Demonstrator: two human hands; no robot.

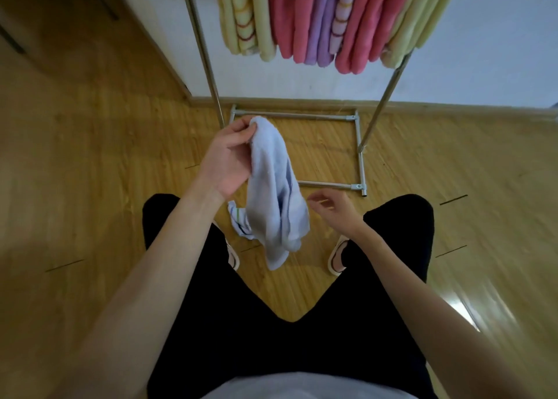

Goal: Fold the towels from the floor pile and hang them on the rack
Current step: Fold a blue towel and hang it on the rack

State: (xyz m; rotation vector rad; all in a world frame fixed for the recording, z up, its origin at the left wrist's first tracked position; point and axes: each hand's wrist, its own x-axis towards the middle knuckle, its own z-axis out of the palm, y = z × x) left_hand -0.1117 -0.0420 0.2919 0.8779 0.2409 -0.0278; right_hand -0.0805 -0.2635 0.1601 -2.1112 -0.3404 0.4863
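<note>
A person stands on a wooden floor (90, 172), seen from above, facing a metal rack (205, 54) set against a pale wall. Yellow, pink and purple towels (317, 18) already hang folded over the rack's top.

The left hand (229, 157) is raised in front of the body. Its fingers and thumb pinch the top edge of a pale blue towel (271, 187), which hangs down loose and rumpled between the person's legs, not yet folded. Its lower end dangles above the floor, near the feet.

The right hand (332, 211) hovers just beside the hanging towel, at about its middle. Its fingers are loosely curled and hold nothing; it does not appear to touch the cloth.

Behind the blue towel, a bit of white cloth with striped edging (238, 220) shows on the floor; whether it is another towel is hard to tell.

This looks like the start of folding: the towel is lifted but bunched. The next move probably calls for the right hand to find a free corner or edge, so the towel can be spread flat between both hands before it is folded.
</note>
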